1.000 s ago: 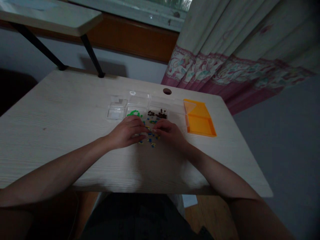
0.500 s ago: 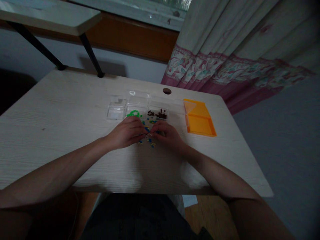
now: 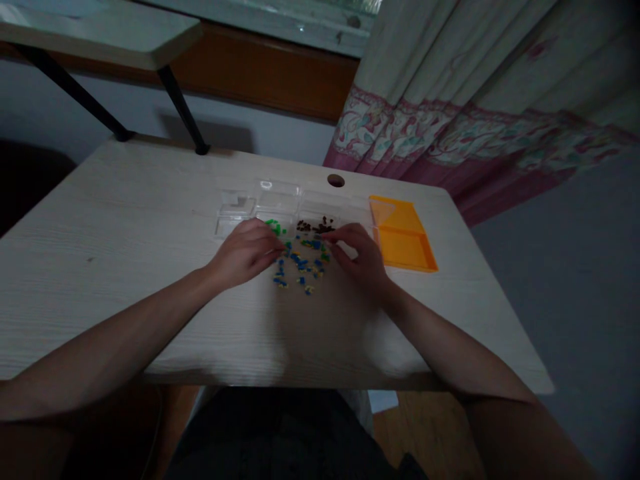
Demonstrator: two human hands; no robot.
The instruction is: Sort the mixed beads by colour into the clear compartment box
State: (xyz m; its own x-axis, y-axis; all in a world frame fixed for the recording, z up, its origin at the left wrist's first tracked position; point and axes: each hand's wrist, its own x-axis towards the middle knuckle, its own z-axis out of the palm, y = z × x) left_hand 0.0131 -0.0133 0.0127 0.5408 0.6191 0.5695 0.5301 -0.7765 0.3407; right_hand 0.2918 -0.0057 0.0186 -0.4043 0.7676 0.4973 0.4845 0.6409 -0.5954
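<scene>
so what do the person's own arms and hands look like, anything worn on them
The left hand and right hand are bare, ungloved. No sleeves show on the forearms, and no watch or bracelet is visible. Rings cannot be made out. Dark clothing shows below.

The scene is dim, with weak light from the window [image 3: 369,7]. A soft shadow falls on the table [image 3: 125,227] toward its near edge. One clear lid [image 3: 275,193] has small glare; the tiny pieces [image 3: 301,262] look blurred.
</scene>
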